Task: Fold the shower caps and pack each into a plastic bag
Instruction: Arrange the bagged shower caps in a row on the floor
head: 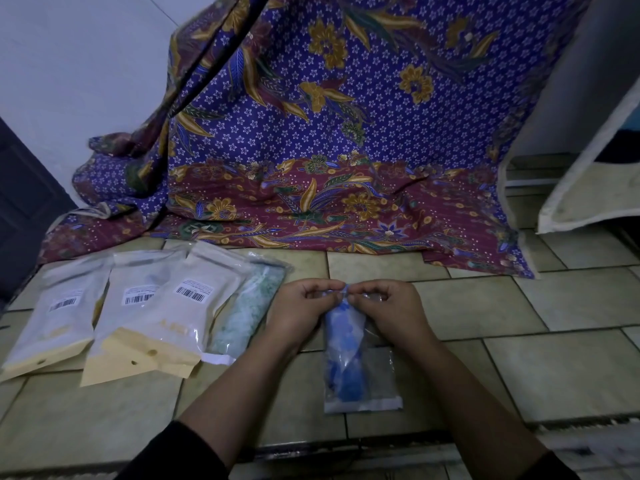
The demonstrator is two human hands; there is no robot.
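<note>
Both hands meet knuckles-up over the floor. The left hand [304, 306] and right hand [386, 306] are nearly touching, fingers curled, each pinching the far top edge of a clear plastic bag [381, 382] between thumb and fingertips. The forearms reach in from below and angle towards each other, with dark sleeves [180, 455] pushed up near the elbows.

The bag is thin, glossy and crinkled, lying lengthwise away from the person on the tiled floor [519, 306]. Inside it sits one blue shower cap [346, 341], folded into a long narrow bundle that leaves the bag's right side slack and see-through.

Just left of the left hand lies a second clear bag holding a pale green shower cap [247, 306], also folded long. Beyond that, three frosted flat pouches [180, 327] overlap in a row, each with a white barcode label and a cream card end with a small round hole.

Behind everything hangs a batik cloth [346, 140], purple with small white flowers and a maroon border, its hem spilling onto the glazed beige tiles.
</note>
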